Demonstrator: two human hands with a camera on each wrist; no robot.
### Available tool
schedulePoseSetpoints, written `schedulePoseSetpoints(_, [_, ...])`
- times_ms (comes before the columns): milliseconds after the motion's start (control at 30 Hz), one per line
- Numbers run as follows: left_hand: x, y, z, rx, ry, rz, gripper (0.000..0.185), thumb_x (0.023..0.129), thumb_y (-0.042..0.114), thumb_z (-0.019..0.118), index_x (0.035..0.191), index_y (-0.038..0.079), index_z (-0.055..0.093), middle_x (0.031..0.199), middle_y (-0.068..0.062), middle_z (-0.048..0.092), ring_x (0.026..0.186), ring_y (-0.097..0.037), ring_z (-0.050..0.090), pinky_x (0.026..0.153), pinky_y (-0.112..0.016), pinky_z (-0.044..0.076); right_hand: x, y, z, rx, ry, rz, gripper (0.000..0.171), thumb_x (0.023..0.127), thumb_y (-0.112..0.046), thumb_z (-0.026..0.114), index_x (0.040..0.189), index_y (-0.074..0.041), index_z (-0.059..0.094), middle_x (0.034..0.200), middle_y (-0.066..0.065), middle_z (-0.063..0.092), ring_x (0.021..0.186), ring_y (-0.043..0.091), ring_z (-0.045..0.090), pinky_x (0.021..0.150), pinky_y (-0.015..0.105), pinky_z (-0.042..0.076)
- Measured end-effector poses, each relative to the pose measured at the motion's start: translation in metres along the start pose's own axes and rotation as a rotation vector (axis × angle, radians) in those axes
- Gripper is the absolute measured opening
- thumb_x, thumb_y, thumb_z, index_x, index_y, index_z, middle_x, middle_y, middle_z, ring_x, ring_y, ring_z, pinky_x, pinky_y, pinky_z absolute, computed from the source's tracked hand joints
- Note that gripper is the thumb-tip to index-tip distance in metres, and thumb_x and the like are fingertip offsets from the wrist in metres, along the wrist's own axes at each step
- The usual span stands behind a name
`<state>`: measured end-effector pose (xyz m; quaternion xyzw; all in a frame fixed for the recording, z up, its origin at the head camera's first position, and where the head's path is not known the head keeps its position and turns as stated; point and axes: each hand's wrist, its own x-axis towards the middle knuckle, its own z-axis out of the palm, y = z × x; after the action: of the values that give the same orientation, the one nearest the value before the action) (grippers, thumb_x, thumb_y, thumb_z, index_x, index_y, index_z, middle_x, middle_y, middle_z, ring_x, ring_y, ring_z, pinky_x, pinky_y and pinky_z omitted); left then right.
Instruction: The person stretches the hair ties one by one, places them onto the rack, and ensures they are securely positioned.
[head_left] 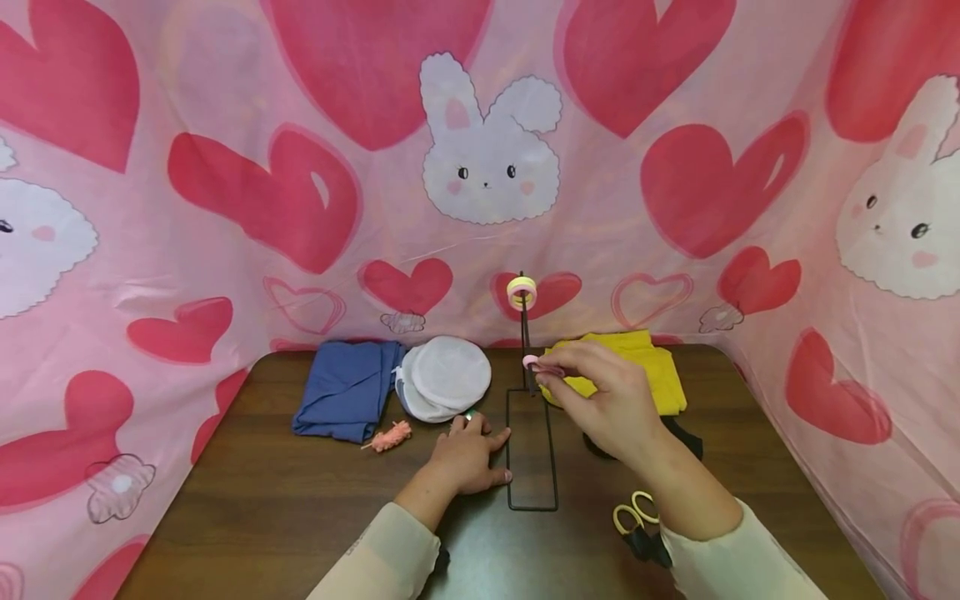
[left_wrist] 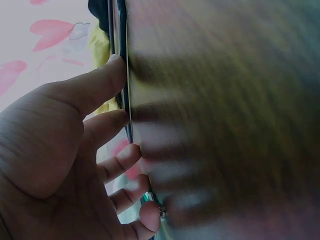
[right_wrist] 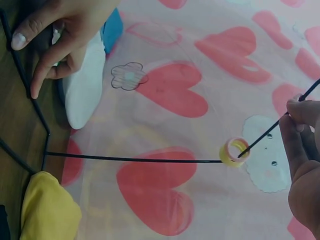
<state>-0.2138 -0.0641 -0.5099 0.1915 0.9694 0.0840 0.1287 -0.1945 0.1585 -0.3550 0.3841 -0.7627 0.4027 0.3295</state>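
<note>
A black wire stand (head_left: 531, 454) has a rectangular base on the brown table (head_left: 262, 500) and an upright rod. A yellow and pink tape roll (head_left: 521, 292) hangs near the rod's top and also shows as the roll (right_wrist: 234, 151) in the right wrist view. My right hand (head_left: 551, 371) pinches a small pink ring (head_left: 530, 362) against the rod, below the roll. My left hand (head_left: 483, 433) lies flat on the table. Its fingers are spread and its thumb (left_wrist: 107, 75) touches the base wire. A ring sits on one left finger.
Behind the stand lie a folded blue cloth (head_left: 345, 392), a stack of white round pads (head_left: 447, 375) and a yellow cloth (head_left: 645, 367). A peach yarn scrap (head_left: 390, 435) lies left of my left hand. Yellow-handled scissors (head_left: 636, 521) lie under my right forearm. Pink heart-printed fabric walls the table.
</note>
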Motion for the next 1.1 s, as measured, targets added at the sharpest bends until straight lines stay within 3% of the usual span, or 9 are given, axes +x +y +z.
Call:
schedulePoseSetpoints(100, [0.000, 0.000, 0.001, 0.002, -0.002, 0.002, 0.074, 0.088, 0.064, 0.072, 0.154, 0.039, 0.051, 0.139, -0.005, 0.049, 0.124, -0.032, 0.044, 0.092, -0.058, 0.046, 0.004, 0.005, 0.005, -0.008, -0.002, 0.054, 0.030, 0.080, -0.004, 0.088, 0.108, -0.012, 0.080, 0.104, -0.004, 0.076, 0.095, 0.014, 0.071, 0.083, 0.023, 0.057])
schedulePoseSetpoints(333, [0.001, -0.001, 0.003, 0.009, 0.004, 0.003, 0.075, 0.088, 0.066, 0.071, 0.154, 0.040, 0.049, 0.140, -0.004, 0.048, 0.124, -0.032, 0.043, 0.092, -0.057, 0.046, 0.015, 0.018, 0.016, -0.038, 0.008, 0.158, 0.028, 0.087, -0.005, 0.084, 0.113, -0.013, 0.078, 0.106, -0.002, 0.075, 0.095, 0.014, 0.071, 0.084, 0.034, 0.059])
schedulePoseSetpoints(667, [0.000, -0.001, 0.003, 0.008, 0.009, 0.015, 0.074, 0.087, 0.066, 0.072, 0.154, 0.041, 0.050, 0.139, -0.004, 0.049, 0.124, -0.032, 0.043, 0.093, -0.057, 0.046, 0.028, 0.039, 0.029, -0.068, 0.063, 0.190, 0.022, 0.089, -0.003, 0.080, 0.109, -0.006, 0.076, 0.103, 0.005, 0.071, 0.092, 0.018, 0.070, 0.078, 0.033, 0.060])
schedulePoseSetpoints(867, [0.000, -0.003, 0.004, 0.006, 0.011, 0.009, 0.075, 0.087, 0.066, 0.072, 0.154, 0.040, 0.050, 0.141, -0.005, 0.049, 0.125, -0.033, 0.043, 0.093, -0.058, 0.046, 0.036, 0.050, 0.036, -0.074, 0.097, 0.197, 0.023, 0.088, 0.000, 0.079, 0.111, -0.004, 0.075, 0.106, 0.007, 0.068, 0.090, 0.019, 0.068, 0.085, 0.028, 0.057])
schedulePoseSetpoints(1100, [-0.001, -0.001, 0.002, -0.005, 0.007, 0.006, 0.074, 0.088, 0.065, 0.072, 0.154, 0.040, 0.050, 0.141, -0.006, 0.049, 0.125, -0.033, 0.043, 0.094, -0.058, 0.046, 0.044, 0.057, 0.041, -0.076, 0.124, 0.218, 0.023, 0.089, -0.001, 0.078, 0.112, -0.003, 0.075, 0.111, 0.010, 0.065, 0.088, 0.020, 0.068, 0.084, 0.036, 0.058])
